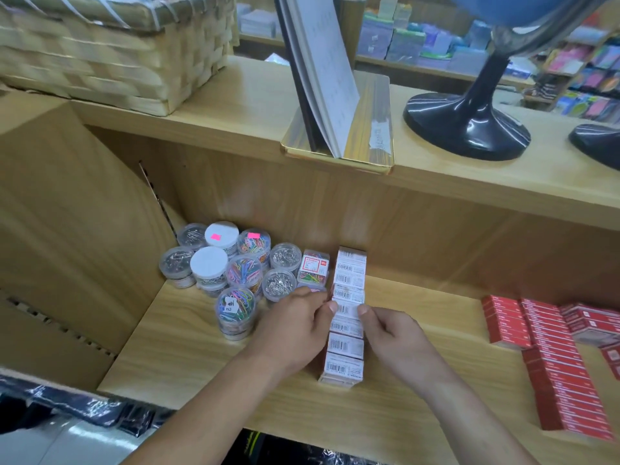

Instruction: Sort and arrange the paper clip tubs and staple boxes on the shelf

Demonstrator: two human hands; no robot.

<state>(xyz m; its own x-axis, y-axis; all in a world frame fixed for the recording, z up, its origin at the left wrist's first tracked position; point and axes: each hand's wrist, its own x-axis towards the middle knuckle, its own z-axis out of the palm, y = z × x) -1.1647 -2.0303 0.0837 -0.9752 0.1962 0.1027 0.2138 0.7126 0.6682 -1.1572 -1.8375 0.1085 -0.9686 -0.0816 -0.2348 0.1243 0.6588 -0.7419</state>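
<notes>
Boxes (349,273) aligned on shelf (188,330)
The row is pinched by curled grips of left hand (295,317) and right hand (392,333).

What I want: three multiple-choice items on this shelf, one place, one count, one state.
1. Relative to the row of white barcode-labelled cardboard boxes, the round clear plastic paper clip tubs stand: A) to its right; B) to its left; C) on top.
2. Tubs with white lids: A) two; B) five; C) none.
3. The left hand and right hand: A) hang idle; B) lift a tub; C) pinch one white box.
Key: 1 B, tubs cluster at the row's left; 2 A, two white lids show; 3 C, both grip its sides.
</notes>
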